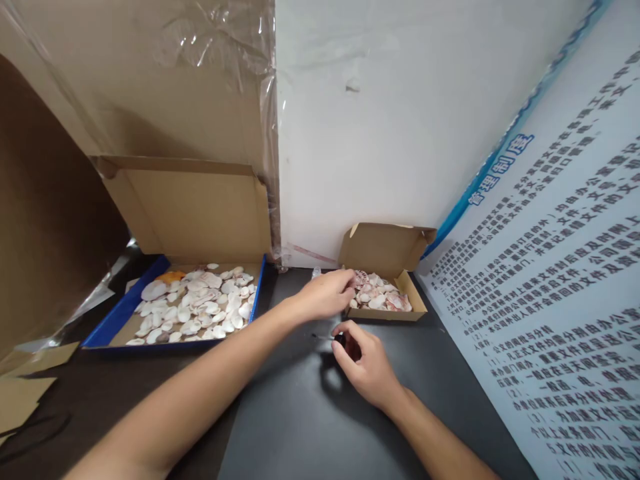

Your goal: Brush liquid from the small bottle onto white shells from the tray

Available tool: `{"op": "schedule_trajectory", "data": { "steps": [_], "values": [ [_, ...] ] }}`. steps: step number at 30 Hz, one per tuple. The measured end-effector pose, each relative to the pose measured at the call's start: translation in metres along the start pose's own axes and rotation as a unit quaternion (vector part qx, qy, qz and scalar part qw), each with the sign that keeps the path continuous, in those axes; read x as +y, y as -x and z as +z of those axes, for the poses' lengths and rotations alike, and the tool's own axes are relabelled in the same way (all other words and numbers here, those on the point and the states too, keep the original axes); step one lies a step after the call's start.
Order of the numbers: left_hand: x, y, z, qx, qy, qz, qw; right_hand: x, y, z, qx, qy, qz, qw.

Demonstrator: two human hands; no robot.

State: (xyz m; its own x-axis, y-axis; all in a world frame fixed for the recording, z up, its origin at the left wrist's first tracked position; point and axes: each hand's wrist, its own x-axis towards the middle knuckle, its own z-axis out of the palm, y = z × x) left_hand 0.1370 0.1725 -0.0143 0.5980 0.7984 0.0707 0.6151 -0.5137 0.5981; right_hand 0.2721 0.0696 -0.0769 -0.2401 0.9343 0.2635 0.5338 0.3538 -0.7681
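Note:
My left hand reaches over the left side of a small cardboard box. Its bent fingers are closed at the edge of a striped scallop shell; the fingertips are partly hidden. Below it, my right hand pinches a black cap with a thin brush between thumb and fingers. The brush stem points left, just above the dark table. Reddish and white seashells fill the small box. Behind my left wrist shows the top of a small clear bottle.
At the left stands a larger open box with blue sides, holding many white shells and an orange one. Cardboard scraps lie at the far left. A white wall panel and a printed poster border the dark table.

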Motion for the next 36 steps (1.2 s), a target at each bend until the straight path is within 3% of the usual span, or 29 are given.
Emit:
{"op": "schedule_trajectory", "data": {
  "steps": [3,8,10,13,17,28,36],
  "values": [
    [-0.023,0.044,-0.032,-0.019,0.060,-0.048,0.997,0.002,0.000,0.000,-0.005,-0.019,0.012,1.000],
    [-0.059,0.119,-0.084,-0.013,0.124,-0.210,0.970,0.008,-0.001,0.004,-0.007,-0.063,0.041,0.997],
    [-0.064,0.143,-0.097,-0.051,0.182,-0.232,0.954,0.011,-0.001,0.005,-0.013,-0.080,0.057,0.995],
    [-0.069,0.166,-0.105,-0.020,0.237,-0.240,0.941,0.015,0.000,0.006,-0.016,-0.094,0.070,0.993],
    [-0.075,0.175,-0.102,-0.020,0.211,-0.248,0.945,0.016,-0.001,0.005,-0.016,-0.099,0.076,0.992],
    [-0.098,0.168,-0.076,0.009,0.137,-0.242,0.961,0.016,-0.001,0.003,-0.029,-0.133,0.092,0.986],
    [-0.096,0.175,-0.079,-0.086,0.043,-0.210,0.973,0.016,-0.002,0.003,-0.037,-0.129,0.108,0.985]
  ]
}}
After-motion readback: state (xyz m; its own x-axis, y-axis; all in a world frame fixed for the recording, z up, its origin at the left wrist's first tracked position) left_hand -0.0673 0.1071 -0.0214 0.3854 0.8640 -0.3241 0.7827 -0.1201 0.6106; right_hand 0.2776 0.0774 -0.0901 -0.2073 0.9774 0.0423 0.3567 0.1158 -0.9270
